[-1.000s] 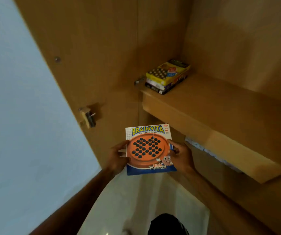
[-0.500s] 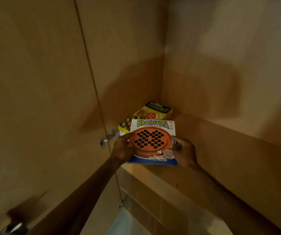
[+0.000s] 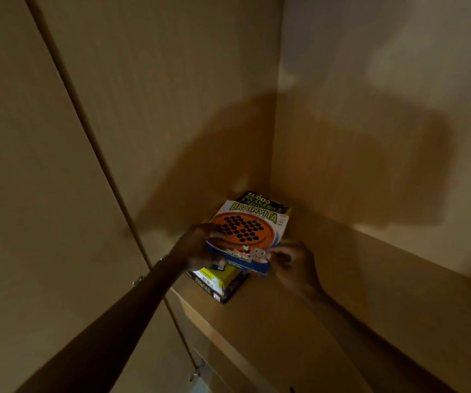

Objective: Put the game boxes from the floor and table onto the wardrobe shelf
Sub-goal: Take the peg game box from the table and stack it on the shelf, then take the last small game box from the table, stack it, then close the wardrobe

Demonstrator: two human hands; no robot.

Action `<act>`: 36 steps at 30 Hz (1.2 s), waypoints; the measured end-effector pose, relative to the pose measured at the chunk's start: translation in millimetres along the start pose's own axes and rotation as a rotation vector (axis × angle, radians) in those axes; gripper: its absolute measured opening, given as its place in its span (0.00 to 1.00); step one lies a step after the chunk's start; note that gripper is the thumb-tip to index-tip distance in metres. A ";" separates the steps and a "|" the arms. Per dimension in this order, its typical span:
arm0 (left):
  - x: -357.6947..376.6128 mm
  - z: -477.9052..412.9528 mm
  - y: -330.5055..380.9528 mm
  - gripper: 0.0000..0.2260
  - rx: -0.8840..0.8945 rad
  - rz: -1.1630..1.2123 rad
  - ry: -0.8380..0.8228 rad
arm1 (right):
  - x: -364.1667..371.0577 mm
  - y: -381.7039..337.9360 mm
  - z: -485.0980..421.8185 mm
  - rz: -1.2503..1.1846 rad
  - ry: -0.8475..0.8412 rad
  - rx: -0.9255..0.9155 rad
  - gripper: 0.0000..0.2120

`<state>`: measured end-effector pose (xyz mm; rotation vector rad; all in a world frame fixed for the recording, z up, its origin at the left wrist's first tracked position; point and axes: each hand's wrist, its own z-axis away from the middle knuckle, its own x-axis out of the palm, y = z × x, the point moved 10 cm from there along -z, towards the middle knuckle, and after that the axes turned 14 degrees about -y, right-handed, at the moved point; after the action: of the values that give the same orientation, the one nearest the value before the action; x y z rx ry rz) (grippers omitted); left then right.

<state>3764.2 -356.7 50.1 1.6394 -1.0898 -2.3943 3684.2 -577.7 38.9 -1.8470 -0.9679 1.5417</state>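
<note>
Seemingly both hands (image 3: 200, 248) on Brainvita box (image 3: 247, 235)

Both hands (image 3: 200, 248) (image 3: 291, 260) hold the Brainvita box (image 3: 247, 236) atop stacked boxes (image 3: 218, 283) (shelf (image 3: 299, 330) corner).

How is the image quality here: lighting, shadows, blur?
Head view: dim, warm light; a large shadow falls across the wardrobe walls above the shelf. The Brainvita box reads clearly, while both hands are dark and slightly soft. Wide-angle bending tilts the panel edges.
</note>
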 end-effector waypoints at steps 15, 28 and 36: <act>-3.3 23.2 0.4 0.17 -0.047 0.062 0.280 | 24.9 -1.8 -7.3 -0.081 -0.078 -0.030 0.13; 116.3 244.3 -76.5 0.11 -0.345 0.637 0.574 | 137.8 -22.4 109.6 -0.380 -0.343 0.134 0.14; 207.5 502.0 -110.2 0.10 -0.619 0.875 0.866 | 271.8 -109.7 253.1 -0.252 -0.749 0.038 0.11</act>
<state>3292.9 -96.4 -81.3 1.3081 -0.5886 -1.0964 3439.9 -304.4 -86.0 -1.0464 -1.4069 2.0993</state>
